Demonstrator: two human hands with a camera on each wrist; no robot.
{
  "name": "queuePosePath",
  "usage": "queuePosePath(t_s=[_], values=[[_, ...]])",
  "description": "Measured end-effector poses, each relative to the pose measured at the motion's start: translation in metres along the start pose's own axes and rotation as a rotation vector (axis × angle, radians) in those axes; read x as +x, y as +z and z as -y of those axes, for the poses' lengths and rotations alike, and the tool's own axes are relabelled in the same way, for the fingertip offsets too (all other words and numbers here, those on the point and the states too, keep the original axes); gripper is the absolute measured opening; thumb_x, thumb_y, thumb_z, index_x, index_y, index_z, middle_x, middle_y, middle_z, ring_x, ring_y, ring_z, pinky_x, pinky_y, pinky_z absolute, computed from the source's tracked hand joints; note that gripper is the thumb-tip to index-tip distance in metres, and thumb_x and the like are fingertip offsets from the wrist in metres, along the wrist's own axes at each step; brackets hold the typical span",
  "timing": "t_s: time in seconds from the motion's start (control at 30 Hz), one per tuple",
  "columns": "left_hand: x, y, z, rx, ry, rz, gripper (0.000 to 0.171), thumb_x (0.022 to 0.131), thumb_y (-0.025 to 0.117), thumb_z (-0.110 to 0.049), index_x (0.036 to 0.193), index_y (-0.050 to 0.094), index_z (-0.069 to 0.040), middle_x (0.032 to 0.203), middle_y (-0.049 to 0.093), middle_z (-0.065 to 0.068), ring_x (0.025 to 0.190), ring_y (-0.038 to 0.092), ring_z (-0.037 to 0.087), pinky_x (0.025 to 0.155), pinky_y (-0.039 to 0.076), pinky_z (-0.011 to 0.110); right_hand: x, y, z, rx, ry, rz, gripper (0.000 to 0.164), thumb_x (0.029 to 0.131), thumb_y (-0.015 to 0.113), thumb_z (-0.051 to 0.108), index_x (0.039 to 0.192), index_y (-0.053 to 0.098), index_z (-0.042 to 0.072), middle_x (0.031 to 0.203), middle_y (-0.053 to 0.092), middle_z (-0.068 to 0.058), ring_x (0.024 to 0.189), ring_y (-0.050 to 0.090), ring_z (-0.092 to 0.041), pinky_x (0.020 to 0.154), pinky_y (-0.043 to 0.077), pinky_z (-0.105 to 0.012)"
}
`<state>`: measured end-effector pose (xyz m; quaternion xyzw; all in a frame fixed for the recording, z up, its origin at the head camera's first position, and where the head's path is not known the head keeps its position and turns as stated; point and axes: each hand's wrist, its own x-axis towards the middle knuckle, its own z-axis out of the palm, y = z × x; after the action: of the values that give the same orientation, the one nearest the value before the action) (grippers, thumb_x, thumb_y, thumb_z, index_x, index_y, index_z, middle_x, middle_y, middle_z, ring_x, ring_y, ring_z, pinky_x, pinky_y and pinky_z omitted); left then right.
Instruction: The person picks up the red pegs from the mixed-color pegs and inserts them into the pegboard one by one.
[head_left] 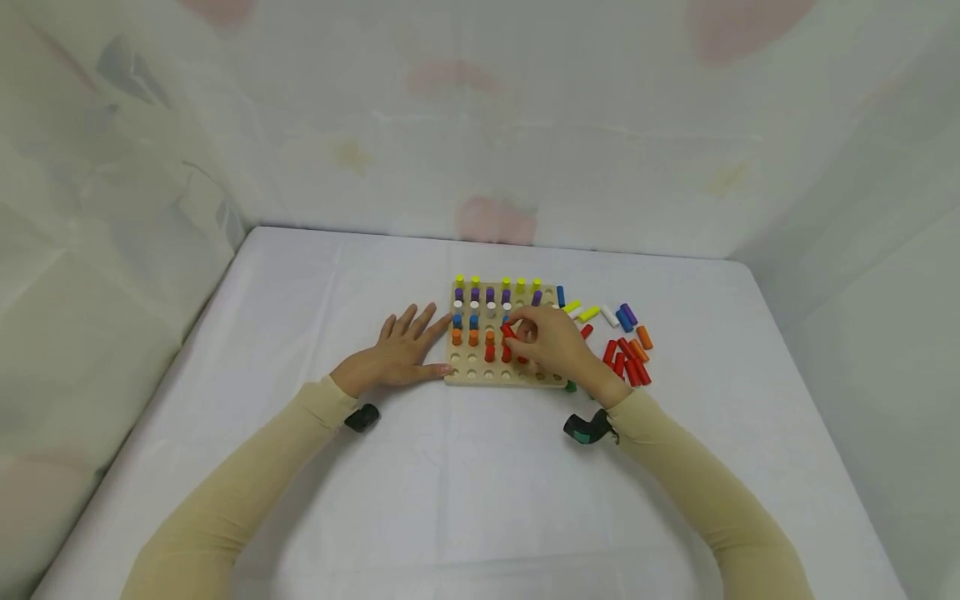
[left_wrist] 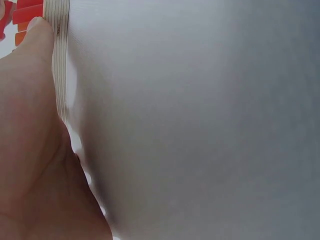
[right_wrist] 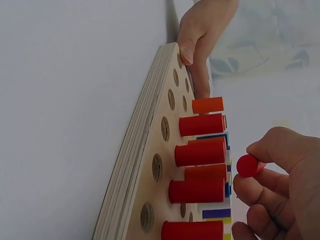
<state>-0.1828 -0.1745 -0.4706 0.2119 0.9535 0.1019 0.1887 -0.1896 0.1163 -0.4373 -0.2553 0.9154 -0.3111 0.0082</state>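
A wooden pegboard [head_left: 467, 379] lies on the table, carrying rows of yellow, purple, white, blue, orange and red pegs. My left hand [head_left: 397, 354] rests with fingers spread at the board's left side, its thumb on the near corner. In the right wrist view, my right hand [right_wrist: 295, 175] pinches a red peg [right_wrist: 246, 166] between thumb and index finger. That peg is above the board, apart from the standing red pegs [right_wrist: 200, 152]. Several holes [right_wrist: 157, 167] along the near side hold no pegs. The right hand hides part of the board's right side in the head view.
To the right of the board lie loose pegs: a pile of red ones [head_left: 633, 371], with orange [head_left: 644, 337], white [head_left: 609, 316], yellow [head_left: 588, 314] and purple [head_left: 628, 313] ones nearby. A green peg [head_left: 571, 387] lies by the near right corner. White cloth covers the table [head_left: 450, 500].
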Motion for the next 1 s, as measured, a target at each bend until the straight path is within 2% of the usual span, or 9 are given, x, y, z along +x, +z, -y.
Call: queuePosePath(t_s=[0.3,0.6,0.87,1.0], values=[[0.001,0.0,0.001,-0.003,0.004,-0.003,0.093,0.093,0.049,-0.067,0.161,-0.001,-0.026,0.168,-0.009,0.015,0.153,-0.011,0.045,0.119,-0.002,0.069,0.005,0.002,0.007,0.033,-0.04,-0.008,0.026,0.087,0.076,0.023,0.109,0.071,0.012,0.079,0.067,0.0,0.072,0.055,-0.015,0.063,0.044,-0.025],[0.001,0.0,-0.001,0.007,0.001,-0.008,0.093,0.093,0.05,-0.066,0.161,0.001,-0.025,0.168,-0.008,0.015,0.154,-0.01,0.045,0.119,-0.002,0.07,0.008,0.006,0.009,0.057,-0.028,0.012,0.028,0.088,0.074,0.025,0.113,0.07,0.013,0.08,0.069,0.002,0.068,0.054,-0.012,0.06,0.045,-0.023],[0.004,0.006,0.002,0.0,0.006,-0.006,0.094,0.092,0.047,-0.07,0.161,-0.001,-0.028,0.168,-0.01,0.013,0.154,-0.012,0.044,0.12,-0.002,0.069,0.009,0.012,0.01,0.133,-0.023,0.009,0.028,0.088,0.074,0.018,0.114,0.068,0.012,0.086,0.073,-0.002,0.072,0.058,-0.014,0.065,0.05,-0.023],[0.003,0.003,-0.002,0.013,0.003,-0.004,0.094,0.092,0.048,-0.069,0.161,0.0,-0.027,0.168,-0.009,0.013,0.154,-0.01,0.045,0.119,-0.001,0.069,0.008,0.012,0.013,0.144,0.0,0.018,0.028,0.089,0.074,0.02,0.115,0.066,0.013,0.093,0.075,-0.004,0.078,0.062,-0.014,0.069,0.053,-0.024]])
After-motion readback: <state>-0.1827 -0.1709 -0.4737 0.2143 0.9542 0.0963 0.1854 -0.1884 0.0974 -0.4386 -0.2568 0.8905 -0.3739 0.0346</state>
